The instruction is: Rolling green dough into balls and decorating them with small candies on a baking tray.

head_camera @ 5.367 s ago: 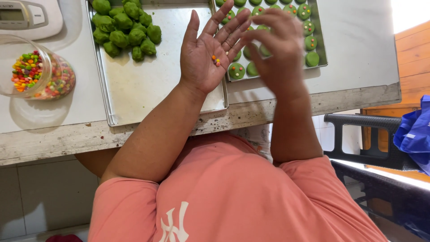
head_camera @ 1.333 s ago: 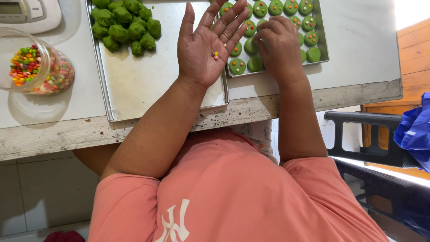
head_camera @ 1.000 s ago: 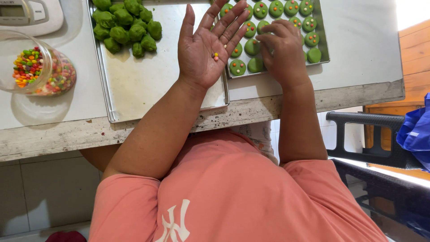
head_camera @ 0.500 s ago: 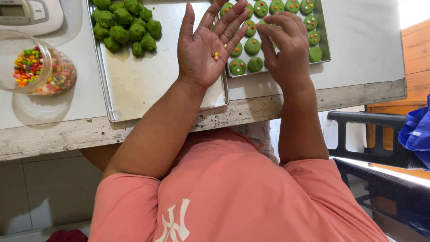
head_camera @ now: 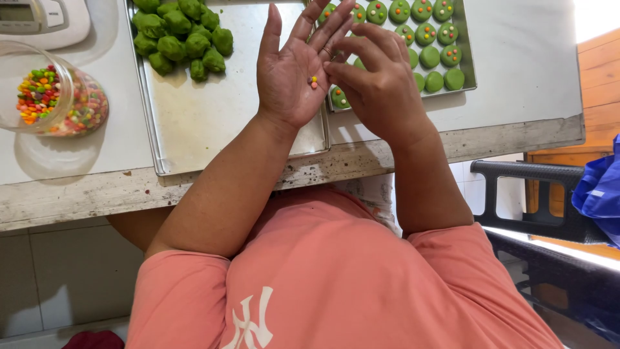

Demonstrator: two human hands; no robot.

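Candy pieces [head_camera: 313,82]: I see a few small coloured bits lying in my open left palm.
Left hand [head_camera: 294,71]: flat, fingers spread, palm up over the tray edges.
Right hand [head_camera: 381,84]: fingers curled, tips reaching towards that palm; I cannot tell whether they pinch anything.
Small tray [head_camera: 466,61]: green dough discs [head_camera: 426,33], dotted with colour.
Large tray [head_camera: 213,123]: plain green dough balls [head_camera: 184,32].
Glass jar [head_camera: 55,97]: mixed candies, far left.

Grey scale screen [head_camera: 16,13], top left

metal trays [head_camera: 194,129]: 2 | green dough lumps [head_camera: 184,32], left tray's far corner: about 11 | flattened green cookies [head_camera: 429,39], right tray: about 13 showing | candy jar [head_camera: 55,97]: 1 | scale [head_camera: 39,19]: 1 | candy bits [head_camera: 314,81] in palm: 2
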